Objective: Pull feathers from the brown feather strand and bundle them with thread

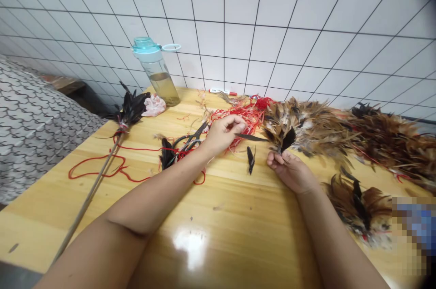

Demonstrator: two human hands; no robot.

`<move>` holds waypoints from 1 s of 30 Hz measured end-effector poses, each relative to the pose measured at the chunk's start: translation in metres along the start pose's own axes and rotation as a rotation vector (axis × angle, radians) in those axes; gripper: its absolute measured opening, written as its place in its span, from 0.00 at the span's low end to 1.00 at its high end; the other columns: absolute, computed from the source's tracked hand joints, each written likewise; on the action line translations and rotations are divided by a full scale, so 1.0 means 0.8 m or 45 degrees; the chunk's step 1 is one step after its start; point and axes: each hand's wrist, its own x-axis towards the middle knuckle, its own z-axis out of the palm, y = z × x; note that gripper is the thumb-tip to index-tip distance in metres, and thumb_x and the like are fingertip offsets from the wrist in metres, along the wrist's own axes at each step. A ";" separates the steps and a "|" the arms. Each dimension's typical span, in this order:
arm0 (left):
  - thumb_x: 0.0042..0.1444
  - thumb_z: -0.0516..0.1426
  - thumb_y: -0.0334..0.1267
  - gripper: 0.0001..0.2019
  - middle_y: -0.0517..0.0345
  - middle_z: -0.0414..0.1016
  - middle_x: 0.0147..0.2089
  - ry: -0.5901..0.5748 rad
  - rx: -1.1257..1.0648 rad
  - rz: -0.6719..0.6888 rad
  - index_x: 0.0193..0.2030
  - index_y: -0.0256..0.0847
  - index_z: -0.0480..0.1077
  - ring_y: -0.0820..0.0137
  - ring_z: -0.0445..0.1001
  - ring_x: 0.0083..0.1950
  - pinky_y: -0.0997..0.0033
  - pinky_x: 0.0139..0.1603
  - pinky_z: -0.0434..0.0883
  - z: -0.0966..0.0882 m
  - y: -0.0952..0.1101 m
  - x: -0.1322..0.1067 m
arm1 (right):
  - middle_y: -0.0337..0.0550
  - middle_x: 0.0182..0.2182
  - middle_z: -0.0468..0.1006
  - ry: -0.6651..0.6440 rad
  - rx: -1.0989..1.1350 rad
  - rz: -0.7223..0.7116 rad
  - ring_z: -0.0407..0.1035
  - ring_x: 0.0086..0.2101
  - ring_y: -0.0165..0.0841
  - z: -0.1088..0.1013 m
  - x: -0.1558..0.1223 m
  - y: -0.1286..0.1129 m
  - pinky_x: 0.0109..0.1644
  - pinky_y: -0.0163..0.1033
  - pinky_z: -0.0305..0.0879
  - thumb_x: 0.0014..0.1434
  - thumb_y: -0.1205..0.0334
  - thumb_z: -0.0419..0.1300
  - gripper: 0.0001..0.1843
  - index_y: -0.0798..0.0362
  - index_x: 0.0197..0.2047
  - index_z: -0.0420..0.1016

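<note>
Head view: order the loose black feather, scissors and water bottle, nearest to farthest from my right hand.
From your right hand:
1. Loose black feather, just left.
2. Scissors, farther left.
3. Water bottle, back left, by the wall.

Glossy varnished wood tabletop point(238, 207), matt brown feathers point(313, 130), clear plastic bottle point(160, 75)

A craft workshop: a varnished wooden table point(235, 243) heaped with brown feather bunches point(384, 143) and red thread point(238, 116), before a white tiled wall point(225, 21).
</note>
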 end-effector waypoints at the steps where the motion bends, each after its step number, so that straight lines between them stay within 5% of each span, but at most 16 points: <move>1: 0.56 0.56 0.42 0.10 0.58 0.74 0.34 0.082 -0.017 0.010 0.37 0.36 0.71 0.74 0.70 0.35 0.75 0.39 0.68 -0.004 0.004 0.001 | 0.42 0.29 0.70 0.024 0.044 -0.012 0.64 0.30 0.33 -0.002 0.001 0.001 0.37 0.41 0.62 0.49 0.46 0.65 0.21 0.51 0.20 0.63; 4: 0.58 0.54 0.41 0.11 0.56 0.75 0.37 0.199 0.049 0.091 0.40 0.36 0.72 0.74 0.71 0.37 0.74 0.41 0.68 -0.016 0.018 0.003 | 0.41 0.29 0.67 0.090 0.183 -0.040 0.62 0.30 0.30 -0.006 0.003 0.001 0.33 0.37 0.62 0.50 0.52 0.66 0.18 0.51 0.20 0.64; 8: 0.55 0.56 0.35 0.14 0.53 0.75 0.46 0.036 0.396 0.241 0.48 0.38 0.72 0.71 0.72 0.42 0.71 0.45 0.69 -0.037 0.037 0.005 | 0.38 0.29 0.65 0.113 0.322 -0.032 0.61 0.28 0.27 -0.010 0.005 0.001 0.30 0.33 0.61 0.46 0.58 0.69 0.15 0.52 0.21 0.66; 11: 0.55 0.55 0.33 0.11 0.54 0.75 0.44 0.012 0.619 0.336 0.45 0.39 0.74 0.71 0.71 0.42 0.71 0.44 0.68 -0.050 0.055 0.001 | 0.36 0.29 0.66 0.119 0.395 -0.021 0.61 0.28 0.25 -0.013 0.006 0.002 0.30 0.31 0.61 0.44 0.62 0.71 0.15 0.52 0.22 0.66; 13: 0.55 0.55 0.32 0.08 0.56 0.76 0.38 -0.169 0.697 0.345 0.40 0.38 0.74 0.73 0.71 0.39 0.73 0.42 0.68 -0.054 0.063 -0.004 | 0.35 0.29 0.66 0.112 0.412 -0.040 0.61 0.28 0.24 -0.013 0.006 0.004 0.29 0.31 0.60 0.45 0.64 0.71 0.14 0.53 0.22 0.66; 16: 0.54 0.56 0.31 0.07 0.58 0.75 0.36 -0.639 0.838 0.288 0.37 0.39 0.75 0.74 0.72 0.36 0.74 0.40 0.67 -0.050 0.062 -0.010 | 0.35 0.28 0.67 0.097 0.419 -0.085 0.61 0.27 0.23 -0.012 0.006 0.005 0.29 0.30 0.60 0.46 0.65 0.70 0.14 0.52 0.23 0.67; 18: 0.54 0.55 0.30 0.08 0.56 0.75 0.39 -0.756 1.001 0.274 0.37 0.40 0.75 0.72 0.72 0.39 0.73 0.42 0.67 -0.042 0.048 -0.012 | 0.35 0.28 0.66 0.086 0.426 -0.095 0.61 0.27 0.23 -0.011 0.006 0.005 0.29 0.30 0.60 0.46 0.65 0.70 0.14 0.52 0.23 0.66; 24: 0.53 0.54 0.30 0.07 0.51 0.71 0.34 -0.745 1.269 0.327 0.33 0.39 0.75 0.65 0.69 0.40 0.68 0.40 0.65 -0.024 -0.009 -0.011 | 0.36 0.28 0.66 0.103 0.376 -0.084 0.60 0.26 0.23 -0.007 0.007 0.006 0.29 0.30 0.59 0.47 0.61 0.70 0.15 0.53 0.23 0.66; 30: 0.55 0.54 0.33 0.05 0.53 0.72 0.38 -0.452 0.751 0.340 0.33 0.37 0.71 0.68 0.68 0.43 0.68 0.47 0.65 -0.025 0.008 -0.006 | 0.35 0.27 0.66 0.183 0.373 -0.111 0.60 0.26 0.23 0.000 0.007 0.007 0.29 0.30 0.58 0.45 0.57 0.71 0.18 0.53 0.23 0.65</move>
